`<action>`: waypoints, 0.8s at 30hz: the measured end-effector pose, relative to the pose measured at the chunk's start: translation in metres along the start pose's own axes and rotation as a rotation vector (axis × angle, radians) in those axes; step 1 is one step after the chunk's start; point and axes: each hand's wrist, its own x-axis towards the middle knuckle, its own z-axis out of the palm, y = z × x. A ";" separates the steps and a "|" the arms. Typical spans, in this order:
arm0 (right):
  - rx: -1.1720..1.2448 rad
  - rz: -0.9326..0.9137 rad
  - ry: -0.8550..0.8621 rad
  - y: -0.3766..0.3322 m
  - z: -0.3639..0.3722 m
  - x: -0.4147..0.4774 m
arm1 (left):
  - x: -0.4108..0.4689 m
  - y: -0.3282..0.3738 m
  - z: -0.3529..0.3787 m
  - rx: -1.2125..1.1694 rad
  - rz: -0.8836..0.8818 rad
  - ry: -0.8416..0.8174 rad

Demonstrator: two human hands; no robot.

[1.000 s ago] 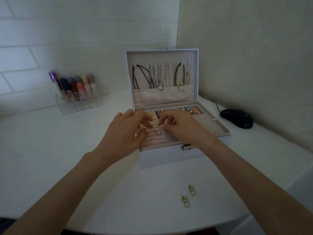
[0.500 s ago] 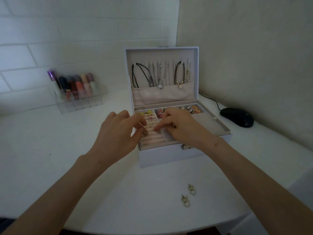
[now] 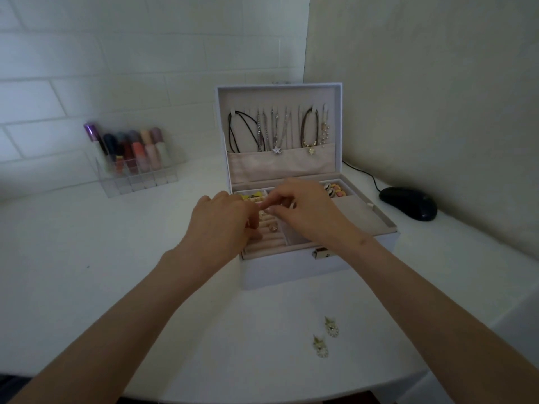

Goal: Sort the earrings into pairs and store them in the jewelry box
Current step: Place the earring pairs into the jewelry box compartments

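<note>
The left hand (image 3: 221,225) and right hand (image 3: 310,214) cover the jewelry box tray (image 3: 361,220), hiding whether fingers (image 3: 277,199) hold anything.

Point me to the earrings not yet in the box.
Head view: the loose earrings lie side by side on the white table, in front of the jewelry box, just left of the right forearm.

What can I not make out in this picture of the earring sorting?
Head view:
Anything held: hidden under the left hand and right hand.
Middle compartments of the jewelry box: covered by the right hand.
Design of the two earrings on the table: too small.
Necklaces in the lid: blurred.
</note>
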 end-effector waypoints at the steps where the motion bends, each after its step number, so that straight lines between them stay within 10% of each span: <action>1: 0.020 -0.003 0.025 -0.001 -0.001 0.001 | 0.001 0.001 0.000 0.023 -0.003 -0.017; 24: 0.026 0.058 -0.066 0.001 0.004 0.002 | 0.002 -0.010 0.001 -0.512 -0.095 0.136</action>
